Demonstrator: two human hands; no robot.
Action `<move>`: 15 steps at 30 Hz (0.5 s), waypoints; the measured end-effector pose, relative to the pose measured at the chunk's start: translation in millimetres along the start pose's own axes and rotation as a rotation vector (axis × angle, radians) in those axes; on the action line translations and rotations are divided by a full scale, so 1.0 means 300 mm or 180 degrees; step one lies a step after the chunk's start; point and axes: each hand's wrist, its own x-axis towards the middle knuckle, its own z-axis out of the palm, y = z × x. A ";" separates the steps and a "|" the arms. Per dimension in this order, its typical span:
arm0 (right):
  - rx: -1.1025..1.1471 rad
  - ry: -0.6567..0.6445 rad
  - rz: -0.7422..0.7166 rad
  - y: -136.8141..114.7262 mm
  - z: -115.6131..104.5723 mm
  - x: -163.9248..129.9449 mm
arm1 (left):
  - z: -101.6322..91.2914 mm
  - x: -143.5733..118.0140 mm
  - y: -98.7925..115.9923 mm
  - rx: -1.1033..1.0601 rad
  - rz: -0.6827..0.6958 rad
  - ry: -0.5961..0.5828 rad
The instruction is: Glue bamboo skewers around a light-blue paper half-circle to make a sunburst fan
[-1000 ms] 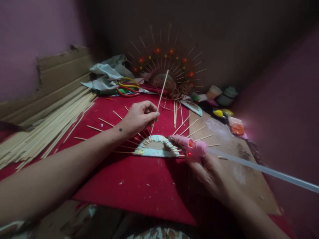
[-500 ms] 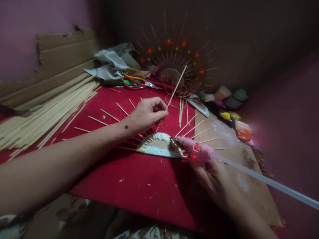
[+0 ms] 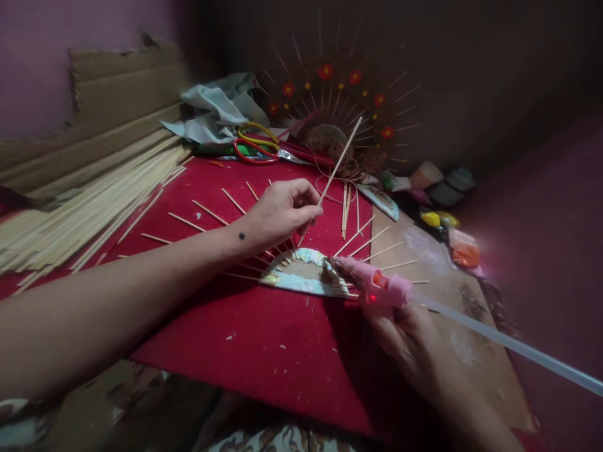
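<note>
My left hand (image 3: 282, 210) pinches a thin bamboo stick (image 3: 336, 163) that slants up and to the right, its lower end just above a half-round paper piece (image 3: 301, 274) lying on the red cloth (image 3: 264, 339). Several sticks fan out from that piece. My right hand (image 3: 407, 342) grips a pink glue gun (image 3: 377, 282) whose nozzle rests at the right side of the half-round piece. A long clear glue rod (image 3: 509, 342) trails out of the gun's back toward the lower right.
A large pile of bamboo sticks (image 3: 85, 213) lies at the left against cardboard. Scissors (image 3: 259, 150) and crumpled cloth (image 3: 217, 110) sit at the back. A finished stick fan with red flowers (image 3: 339, 107) stands behind. Small pots and packets (image 3: 443, 201) line the right.
The stick in my left hand has tilted further to the right. The view has shifted a little; the glue gun stays at the paper piece.
</note>
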 end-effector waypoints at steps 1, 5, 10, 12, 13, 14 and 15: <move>0.0002 0.0046 0.0027 0.001 -0.001 0.002 | 0.000 0.000 0.000 0.0007 0.0007 -0.0004; -0.0146 0.0051 -0.0073 -0.001 -0.003 0.015 | -0.001 0.002 -0.005 0.0027 0.0060 -0.0015; -0.0323 -0.0151 -0.0166 -0.001 -0.001 0.013 | -0.002 0.000 -0.004 0.0057 0.0027 -0.0043; -0.0357 -0.0159 -0.0190 0.000 0.000 0.005 | -0.002 -0.001 -0.003 0.0057 0.0029 -0.0059; -0.0354 -0.0156 -0.0209 0.001 -0.001 0.001 | -0.002 -0.001 -0.002 0.0058 0.0033 -0.0059; -0.0331 -0.0160 -0.0224 0.003 -0.001 -0.003 | -0.002 0.000 -0.001 0.0059 0.0036 -0.0055; -0.0305 -0.0161 -0.0230 0.005 -0.002 -0.006 | -0.001 0.000 -0.001 0.0060 0.0033 -0.0048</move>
